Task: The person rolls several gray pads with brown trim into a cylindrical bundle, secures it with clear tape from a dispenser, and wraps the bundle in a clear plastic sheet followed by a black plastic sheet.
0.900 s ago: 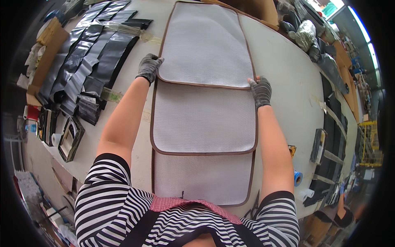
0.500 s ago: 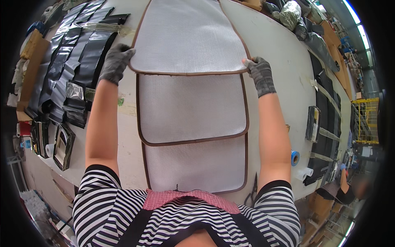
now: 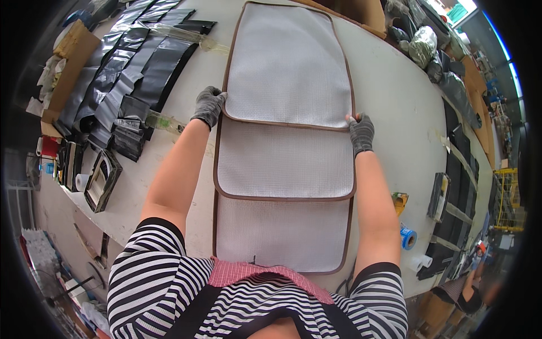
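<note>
Mats of white mesh with brown piping are lying stacked and stepped down the middle of the bench (image 3: pixel 395 107): the far mat (image 3: pixel 288 65) is overlapping the middle mat (image 3: pixel 285 161), which is overlapping the near mat (image 3: pixel 279 234) at the bench's near edge. The left hand (image 3: pixel 209 106), in a grey knit glove, is curling its fingers over the far mat's near-left corner, and the right hand (image 3: pixel 361 131), gloved alike, is pinching the near-right corner of that same mat, thumb on top. Both hands are closing on the piping rather than lying flat.

Judging from this, the grips are sitting only at the corners, so an uneven pull is likely to skew the far mat and spoil the brown edges' alignment. Dragging could also shift the middle mat beneath it. To the left, black strips (image 3: pixel 121 73) are lying near the left hand; a wide swing risks sweeping them. A blue tape roll (image 3: pixel 407 237) is sitting right of the near mat.
</note>
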